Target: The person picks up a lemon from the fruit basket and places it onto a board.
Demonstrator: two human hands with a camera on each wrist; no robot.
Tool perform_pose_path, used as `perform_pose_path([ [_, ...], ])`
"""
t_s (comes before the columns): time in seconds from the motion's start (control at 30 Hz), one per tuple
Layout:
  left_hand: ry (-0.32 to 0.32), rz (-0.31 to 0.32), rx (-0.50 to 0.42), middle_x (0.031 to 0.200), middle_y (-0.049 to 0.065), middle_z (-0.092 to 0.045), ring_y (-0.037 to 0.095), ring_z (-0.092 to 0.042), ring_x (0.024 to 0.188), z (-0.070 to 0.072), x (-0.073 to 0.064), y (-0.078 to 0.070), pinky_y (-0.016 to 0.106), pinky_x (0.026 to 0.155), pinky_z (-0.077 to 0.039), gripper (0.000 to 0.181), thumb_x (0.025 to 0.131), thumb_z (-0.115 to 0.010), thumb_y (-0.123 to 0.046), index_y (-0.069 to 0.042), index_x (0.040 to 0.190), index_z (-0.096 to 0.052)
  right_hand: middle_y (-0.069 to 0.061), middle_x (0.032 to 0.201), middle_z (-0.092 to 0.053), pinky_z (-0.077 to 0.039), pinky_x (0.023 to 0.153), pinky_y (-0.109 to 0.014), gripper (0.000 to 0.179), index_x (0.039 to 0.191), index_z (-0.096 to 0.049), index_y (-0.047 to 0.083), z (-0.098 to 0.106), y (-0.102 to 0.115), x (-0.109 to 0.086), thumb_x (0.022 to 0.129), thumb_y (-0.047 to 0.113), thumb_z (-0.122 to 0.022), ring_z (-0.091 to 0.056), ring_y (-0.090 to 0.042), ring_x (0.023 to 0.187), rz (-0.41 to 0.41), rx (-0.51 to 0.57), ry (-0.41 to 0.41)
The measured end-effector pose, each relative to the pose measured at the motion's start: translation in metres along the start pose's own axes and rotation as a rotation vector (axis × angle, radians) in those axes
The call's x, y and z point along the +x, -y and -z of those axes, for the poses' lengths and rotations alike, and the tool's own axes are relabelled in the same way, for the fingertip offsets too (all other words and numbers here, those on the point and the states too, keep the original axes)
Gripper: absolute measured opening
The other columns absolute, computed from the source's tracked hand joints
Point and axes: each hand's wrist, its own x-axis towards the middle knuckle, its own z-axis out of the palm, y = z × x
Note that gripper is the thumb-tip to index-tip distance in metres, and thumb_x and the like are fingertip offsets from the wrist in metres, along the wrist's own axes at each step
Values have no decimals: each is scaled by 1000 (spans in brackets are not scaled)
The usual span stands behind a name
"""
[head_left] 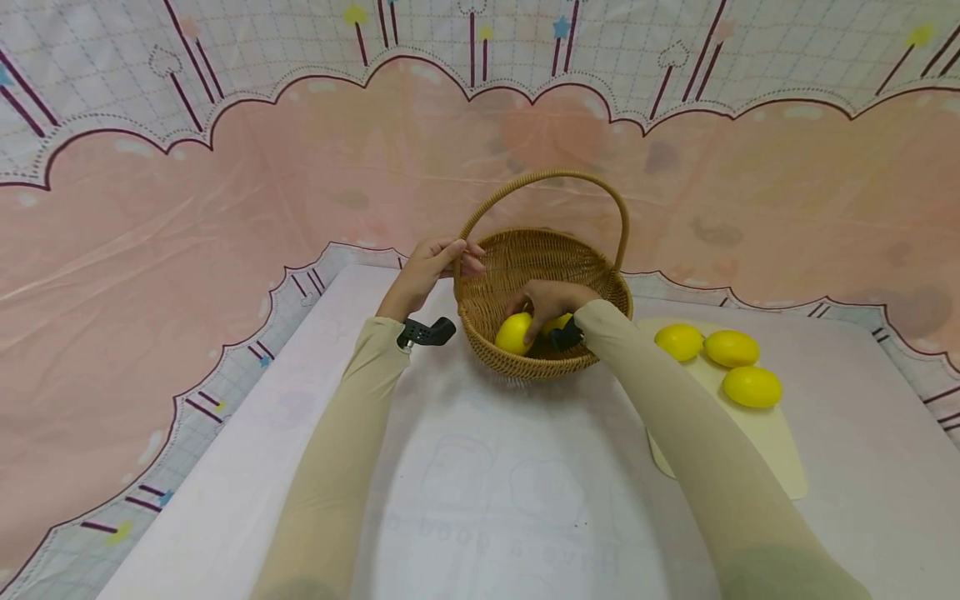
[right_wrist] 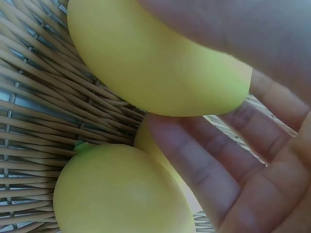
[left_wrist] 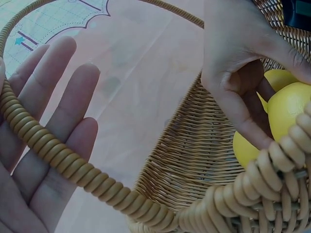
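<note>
Board [head_left: 780,457] toward surface's [head_left: 225,500] right edge: partly hidden by right sleeve [head_left: 701,425]. Surface's near edge: cut off. Basket [head_left: 540,254] near far edge: one yellow fruit [head_left: 557,322] partly behind right grip [head_left: 551,298]. Right-wrist view: held fruit [right_wrist: 155,63] cut off at top, lower fruit [right_wrist: 121,194] at bottom

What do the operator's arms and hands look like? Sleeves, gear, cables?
Plain beige long sleeves on both arms: left sleeve, right sleeve. Left hand and right hand bare, no gloves. Each wrist carries black gear: left wrist device is strap-like with a protruding piece; right wrist device is partly hidden. No cables visible.
</note>
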Motion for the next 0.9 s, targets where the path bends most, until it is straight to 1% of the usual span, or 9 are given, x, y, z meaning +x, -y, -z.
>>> perform_pose_path([
  [0.1,6,-5,-5,79,-9,-72,8,-69,82,0,0,0,26,83,-54,33,102,-40,-25,-4,100,-65,-12,132,-57,-46,100,-38,50,121,-63,7,-1,0,-1,74,14,-80,-54,-25,117,-10,-25,-4],
  [0.17,5,-6,-8,79,-9,-72,8,-69,82,-1,0,-1,25,83,-54,33,102,-41,-26,-4,100,-65,-12,132,-57,-46,100,-38,49,120,-64,8,-1,1,-1,74,14,-80,-54,-25,117,-19,-23,-10],
  [0.3,2,-6,-8,78,-9,-72,8,-69,81,-1,0,-1,26,83,-54,33,102,-41,-25,-3,101,-65,-13,130,-58,-47,97,-37,51,119,-64,7,-1,1,-1,73,17,-82,-56,-24,113,-15,-21,-27],
  [0.4,0,-7,-5,78,-9,-72,8,-69,81,-1,1,0,26,83,-54,34,102,-40,-25,-1,102,-64,-13,128,-58,-48,96,-37,53,120,-63,6,1,2,0,72,19,-82,-56,-25,112,-16,-8,-56],
  [0.5,1,-8,-6,78,-9,-72,8,-69,81,1,1,0,27,83,-54,34,102,-40,-25,-2,101,-64,-12,125,-60,-49,95,-38,52,118,-63,6,3,4,0,71,19,-83,-57,-26,111,-15,10,-108],
  [0.57,3,-9,-12,78,-10,-72,8,-69,81,1,1,0,28,84,-54,33,102,-39,-26,-5,100,-65,-12,123,-61,-49,96,-39,50,116,-64,6,5,5,-1,71,18,-83,-57,-27,111,-7,25,-151],
  [0.7,8,-12,-19,78,-10,-72,8,-70,81,3,0,0,35,87,-54,32,102,-39,-25,-8,98,-66,-12,118,-63,-48,96,-40,47,112,-65,5,8,6,-1,71,16,-83,-58,-27,109,18,50,-240],
  [0.8,8,-11,-23,78,-10,-72,8,-70,81,4,1,1,35,85,-54,33,102,-39,-24,-5,100,-65,-14,115,-64,-49,94,-40,45,109,-65,3,10,6,-2,69,13,-83,-59,-27,106,21,97,-288],
  [0.9,8,-9,-29,78,-9,-72,8,-70,80,6,0,1,30,82,-55,35,102,-38,-23,1,103,-64,-14,113,-65,-49,92,-39,44,108,-65,4,13,7,-4,68,12,-83,-60,-25,102,14,148,-324],
])
